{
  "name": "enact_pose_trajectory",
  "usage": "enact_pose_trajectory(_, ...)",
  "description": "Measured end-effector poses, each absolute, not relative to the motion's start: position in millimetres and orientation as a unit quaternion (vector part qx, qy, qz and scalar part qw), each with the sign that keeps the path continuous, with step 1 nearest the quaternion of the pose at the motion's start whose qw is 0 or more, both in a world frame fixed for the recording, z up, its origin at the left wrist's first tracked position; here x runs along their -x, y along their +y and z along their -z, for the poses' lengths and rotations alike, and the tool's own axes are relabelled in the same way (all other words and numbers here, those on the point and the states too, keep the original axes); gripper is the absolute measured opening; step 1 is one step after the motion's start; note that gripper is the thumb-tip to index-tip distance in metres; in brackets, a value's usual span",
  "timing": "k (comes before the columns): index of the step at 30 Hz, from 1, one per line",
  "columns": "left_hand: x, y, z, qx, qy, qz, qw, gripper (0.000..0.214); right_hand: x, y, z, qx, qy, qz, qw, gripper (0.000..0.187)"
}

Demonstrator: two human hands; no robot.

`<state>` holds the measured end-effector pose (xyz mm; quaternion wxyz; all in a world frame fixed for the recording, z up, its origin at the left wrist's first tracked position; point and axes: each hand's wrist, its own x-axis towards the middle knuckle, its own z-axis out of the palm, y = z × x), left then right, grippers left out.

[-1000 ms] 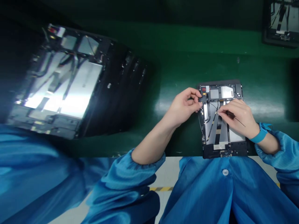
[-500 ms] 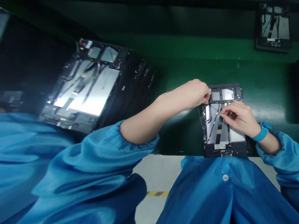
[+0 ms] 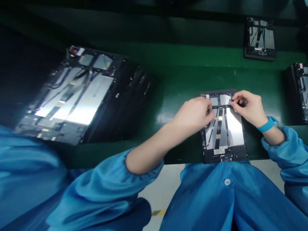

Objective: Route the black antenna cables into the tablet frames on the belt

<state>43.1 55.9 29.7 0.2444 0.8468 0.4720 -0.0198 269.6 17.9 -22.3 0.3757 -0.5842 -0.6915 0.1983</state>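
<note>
An opened tablet-like device (image 3: 235,128) lies on the green bench near its front edge, its silvery inside, dark flat cables and circuit parts facing up. My left hand (image 3: 196,112) is over its upper left side, fingers curled and thumb close to the index finger; anything between them is hidden. At the upper right edge of the device, my right hand (image 3: 250,107) has thumb and index finger pinched together. What that pinch holds is too small to make out. A blue band is around my right wrist.
To the left stands a stack of similar opened devices (image 3: 98,96). Another device (image 3: 261,38) lies at the back right, and more devices (image 3: 303,89) are at the right edge. The green bench (image 3: 178,83) ends just in front of my blue coat.
My right hand has moved from the middle of the device up to its upper right edge; the thin black wire it held no longer shows. My left hand has come back from the upper left corner.
</note>
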Motion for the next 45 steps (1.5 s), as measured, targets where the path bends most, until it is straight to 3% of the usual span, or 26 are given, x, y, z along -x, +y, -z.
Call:
enact_pose_trajectory(4, -65.1, 25.5, -20.9, -0.831, 0.512, 0.031, 0.216, 0.026, -268.8, 20.7, 18.0, 0.544, -0.787, -0.111, 0.269, 0.019)
enact_pose_trajectory(8, -73.6, 17.8, -10.9, -0.826, 0.523, 0.009, 0.209, 0.027, -270.0, 10.7, 11.3, 0.511, -0.819, -0.123, 0.23, 0.021)
enact_pose_trajectory(14, -57.5, 14.1, -1.1, -0.819, 0.513, -0.111, 0.233, 0.014, -281.7, 3.1, 15.9, 0.55, -0.687, -0.309, 0.361, 0.007)
enact_pose_trajectory(19, -66.9, 30.1, 8.3, -0.851, 0.448, -0.189, 0.198, 0.014, -292.6, 8.2, 30.1, 0.581, -0.545, -0.433, 0.422, 0.026)
enact_pose_trajectory(30, -88.2, 84.1, -2.0, -0.845, 0.373, -0.092, 0.373, 0.014, -299.6, 12.3, 30.2, 0.586, -0.516, -0.474, 0.407, 0.034)
enact_pose_trajectory(39, -94.9, 82.9, -1.7, -0.843, 0.393, -0.09, 0.355, 0.013, -305.3, 13.3, 28.4, 0.579, -0.509, -0.49, 0.406, 0.04)
enact_pose_trajectory(45, -99.4, 77.7, 4.1, -0.869, 0.345, -0.144, 0.325, 0.016, -296.0, 14.3, 27.6, 0.555, -0.494, -0.48, 0.467, 0.046)
